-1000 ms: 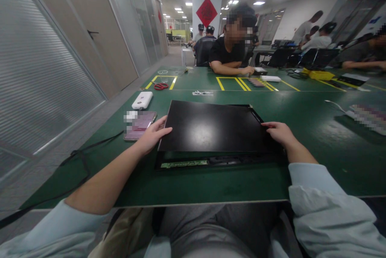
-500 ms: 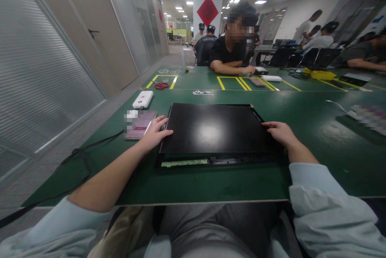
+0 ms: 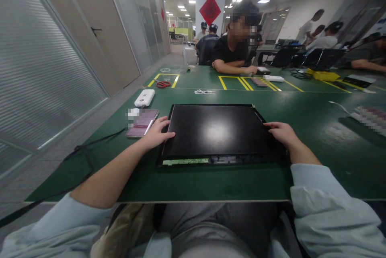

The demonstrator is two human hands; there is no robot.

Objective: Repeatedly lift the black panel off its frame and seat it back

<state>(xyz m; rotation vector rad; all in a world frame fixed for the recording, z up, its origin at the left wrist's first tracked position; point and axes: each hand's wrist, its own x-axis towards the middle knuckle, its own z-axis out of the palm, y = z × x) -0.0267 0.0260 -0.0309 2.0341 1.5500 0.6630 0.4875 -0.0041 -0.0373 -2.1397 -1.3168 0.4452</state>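
Observation:
A black flat screen panel (image 3: 217,129) lies glossy side up in a black frame (image 3: 238,159) on the green table. Along the near edge of the frame runs a green circuit strip (image 3: 185,162). My left hand (image 3: 157,132) is at the panel's left edge, thumb on the rim and fingers apart. At the right edge, my right hand (image 3: 280,133) grips the side of the panel between thumb and fingers, with the fingertips partly hidden.
Left of the panel are a phone (image 3: 142,123), a white power bank (image 3: 144,98) and a black strap (image 3: 87,155). Red scissors (image 3: 163,84) and small white pieces (image 3: 205,92) lie farther back. A person (image 3: 232,48) sits across the table (image 3: 211,189).
The panel's near edge has come down closer to the frame, and the gap there looks narrower. Both hands keep nearly the same places; the view has shifted slightly.

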